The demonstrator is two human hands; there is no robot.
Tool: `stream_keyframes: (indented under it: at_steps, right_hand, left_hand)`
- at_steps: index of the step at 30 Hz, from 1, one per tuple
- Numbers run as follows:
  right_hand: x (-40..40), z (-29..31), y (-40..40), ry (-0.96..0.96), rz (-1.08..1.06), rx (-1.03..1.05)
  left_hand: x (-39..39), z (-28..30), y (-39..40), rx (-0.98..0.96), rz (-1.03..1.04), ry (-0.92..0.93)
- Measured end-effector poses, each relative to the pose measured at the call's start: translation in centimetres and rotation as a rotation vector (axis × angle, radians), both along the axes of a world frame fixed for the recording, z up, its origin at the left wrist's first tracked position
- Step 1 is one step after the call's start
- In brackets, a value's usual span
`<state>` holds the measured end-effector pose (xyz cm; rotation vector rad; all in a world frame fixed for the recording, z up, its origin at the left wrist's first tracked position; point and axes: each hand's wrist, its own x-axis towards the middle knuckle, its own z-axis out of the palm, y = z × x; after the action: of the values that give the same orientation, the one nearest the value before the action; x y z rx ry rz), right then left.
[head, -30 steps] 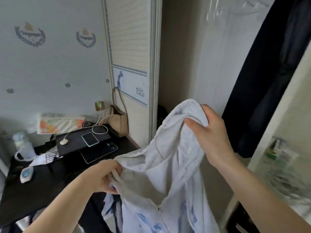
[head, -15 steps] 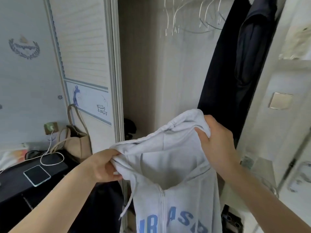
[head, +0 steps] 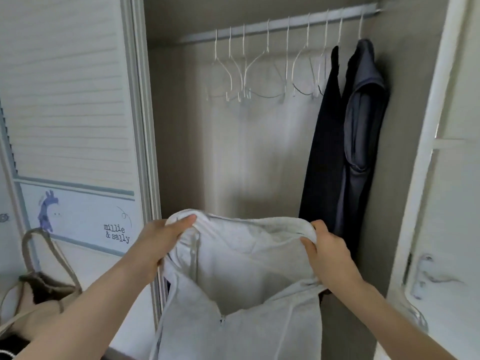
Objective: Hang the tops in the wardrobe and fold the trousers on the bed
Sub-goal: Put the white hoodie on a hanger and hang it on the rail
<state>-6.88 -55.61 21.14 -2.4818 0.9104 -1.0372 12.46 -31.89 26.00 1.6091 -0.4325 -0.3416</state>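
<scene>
A light grey zip hoodie [head: 241, 271] hangs spread between my two hands in front of the open wardrobe. My left hand [head: 161, 240] grips the left side of its hood and my right hand [head: 326, 249] grips the right side. Its hood opening faces me and a drawstring hangs down on the left. Above, the wardrobe rail [head: 280, 24] carries several empty white hangers [head: 244, 71]. Two dark tops [head: 345, 141] hang at the rail's right end.
The sliding wardrobe door [head: 78, 126] with a "millie & sally" panel stands at the left. A beige bag [head: 39, 287] sits low on the left. A white door with a handle [head: 426, 274] is at the right.
My view has risen and turned right into the wardrobe, so the rail and hangers show. Both hands have spread the hoodie's hood wider and hold it level.
</scene>
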Motion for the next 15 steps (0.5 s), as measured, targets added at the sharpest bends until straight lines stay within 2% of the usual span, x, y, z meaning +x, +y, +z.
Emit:
stream_keyframes:
  at_steps: [6,11,13,15]
  right_hand:
    - [1.3,0.8,0.8,0.260,-0.095,0.065]
    - [1.9,5.0,0.7,0.444,-0.121,0.084]
    - [2.6,8.1,0.7,0.355,-0.116,-0.011]
    - [3.6,12.0,0.6,0.163,-0.132,-0.213]
  left_hand:
    - [2.7,2.0,-2.8,-0.185,-0.059,-0.169]
    - [4.1,4.9,-5.3,-0.254,-0.130,-0.325]
    - [4.9,6.0,-6.4,-0.260,-0.130,-0.379]
    - [5.6,6.9,-7.5,-0.262,-0.127,-0.430]
